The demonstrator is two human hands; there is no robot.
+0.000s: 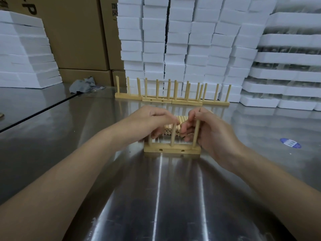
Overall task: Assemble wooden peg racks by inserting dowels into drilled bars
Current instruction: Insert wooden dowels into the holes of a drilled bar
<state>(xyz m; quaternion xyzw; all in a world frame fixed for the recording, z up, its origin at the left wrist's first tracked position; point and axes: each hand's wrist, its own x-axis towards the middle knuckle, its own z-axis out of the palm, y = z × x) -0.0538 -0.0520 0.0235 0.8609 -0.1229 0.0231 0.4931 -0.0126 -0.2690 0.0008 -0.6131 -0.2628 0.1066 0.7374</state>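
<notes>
The right hand [210, 134] pinches the rightmost dowel [196, 136], upright in the bar [172, 150] just below; the left hand [152, 121] curls round the leftmost dowel [149, 142].

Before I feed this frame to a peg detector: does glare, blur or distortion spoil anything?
Head view: bright glare streaks run down the shiny steel table toward the camera; wide-angle distortion bows the stacked white foam blocks at the edges; the pale drilled wooden bar and its upright dowels look sharp.

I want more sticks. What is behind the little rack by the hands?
A pile of loose sticks lies behind the rack. The left hand and right hand cover its sides, hiding its full size.
</notes>
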